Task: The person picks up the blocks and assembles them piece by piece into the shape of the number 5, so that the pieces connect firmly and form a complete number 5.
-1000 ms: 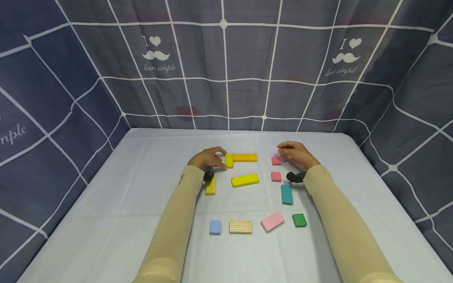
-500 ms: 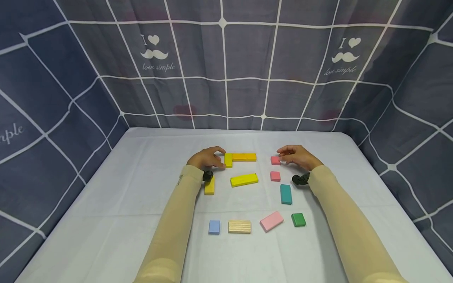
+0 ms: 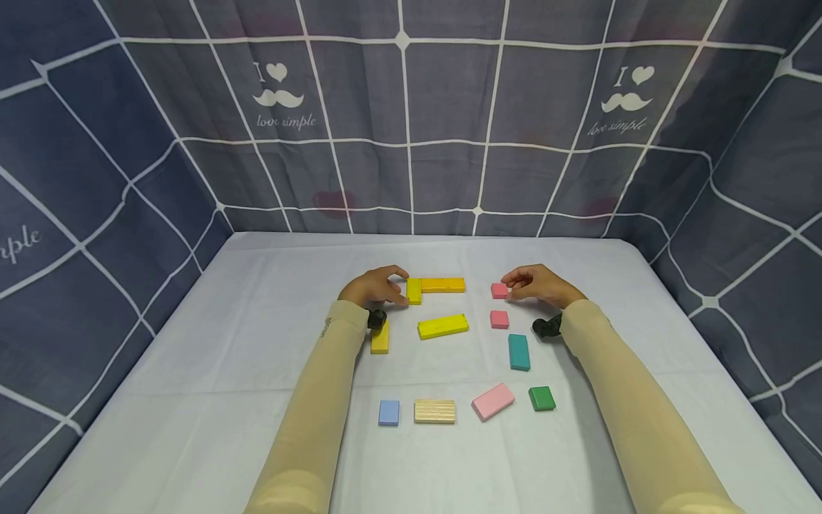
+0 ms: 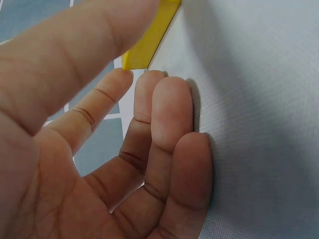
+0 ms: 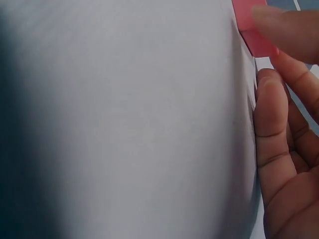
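The yellow block [image 4: 149, 40] and pink block [image 5: 251, 36] run past the wrist views' top edges.

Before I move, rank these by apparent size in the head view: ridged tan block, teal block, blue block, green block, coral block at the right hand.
1. Ridged tan block
2. Teal block
3. Blue block and green block: look alike
4. Coral block at the right hand, also farthest away
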A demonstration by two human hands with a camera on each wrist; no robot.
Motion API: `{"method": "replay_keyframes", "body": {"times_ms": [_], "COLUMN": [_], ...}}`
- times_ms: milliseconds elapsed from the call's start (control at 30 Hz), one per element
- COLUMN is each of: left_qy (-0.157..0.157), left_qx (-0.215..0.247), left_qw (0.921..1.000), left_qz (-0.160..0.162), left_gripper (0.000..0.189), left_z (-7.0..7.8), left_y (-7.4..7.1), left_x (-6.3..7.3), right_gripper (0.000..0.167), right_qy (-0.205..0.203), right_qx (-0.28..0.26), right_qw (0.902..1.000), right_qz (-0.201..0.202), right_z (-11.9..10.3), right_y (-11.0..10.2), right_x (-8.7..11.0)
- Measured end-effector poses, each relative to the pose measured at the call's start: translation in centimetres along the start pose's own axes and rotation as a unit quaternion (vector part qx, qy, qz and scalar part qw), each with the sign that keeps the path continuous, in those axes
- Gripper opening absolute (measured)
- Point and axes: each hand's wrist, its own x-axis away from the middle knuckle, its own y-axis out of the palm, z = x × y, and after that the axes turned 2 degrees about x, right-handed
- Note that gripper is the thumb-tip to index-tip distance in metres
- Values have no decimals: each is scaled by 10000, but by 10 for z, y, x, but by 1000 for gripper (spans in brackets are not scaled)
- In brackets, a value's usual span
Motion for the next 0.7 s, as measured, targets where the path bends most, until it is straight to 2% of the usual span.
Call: {"method": "replay_keyframes", "body": {"times_ms": [333,700], "left_qy": [-72,-177], "left_qx": [1,18], "left_qw": [9999,9998], "left_qz": [74,104], "left_gripper": [67,66], "left_z": [0,1], "left_y": [0,2], "left_x": [0,0], "right_gripper": [43,44], "right_qy": [-62,212], "right_qx": [146,114], "right_qw": [9999,9996], "right_qz": [33,177], "right_z": [-2,-8], "right_y": [2,3], "right_x": [-4,-5]}}
